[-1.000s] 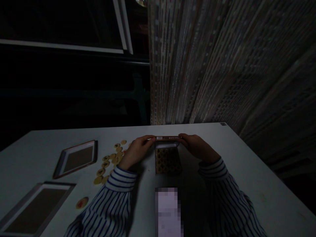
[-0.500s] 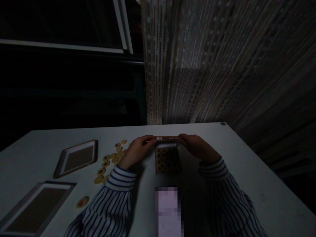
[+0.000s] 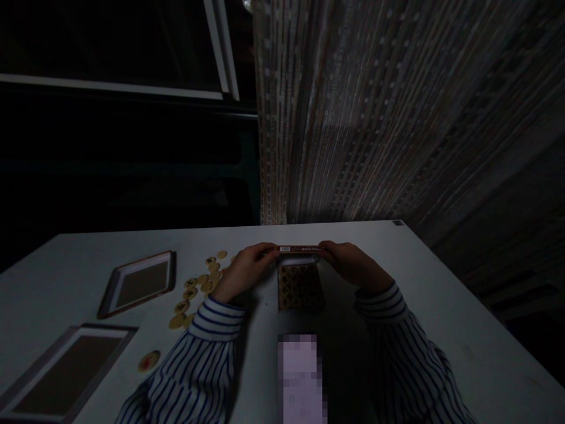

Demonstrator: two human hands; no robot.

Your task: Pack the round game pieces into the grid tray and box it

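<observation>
My left hand [image 3: 248,270] and my right hand [image 3: 351,265] grip opposite ends of a thin reddish-brown box lid [image 3: 299,249]. Its narrow side, printed with a barcode and small lettering, faces me. Below and nearer to me, a small box [image 3: 279,299] sits on the table, filled with rows of round xiangqi pieces [image 3: 301,285]. The lid is over the box's far end; in this dim light I cannot tell whether they touch. Loose xiangqi pieces [image 3: 190,292] lie to the left of my left hand, some partly hidden by it.
Two shallow open trays or lids, one brown-rimmed [image 3: 101,303] and one pale [image 3: 35,368], lie left on the white table [image 3: 424,277]. A single piece with a red mark [image 3: 149,360] is by my left sleeve. A pixelated pale rectangle [image 3: 302,380] appears front centre. A strand curtain [image 3: 353,118] hangs behind.
</observation>
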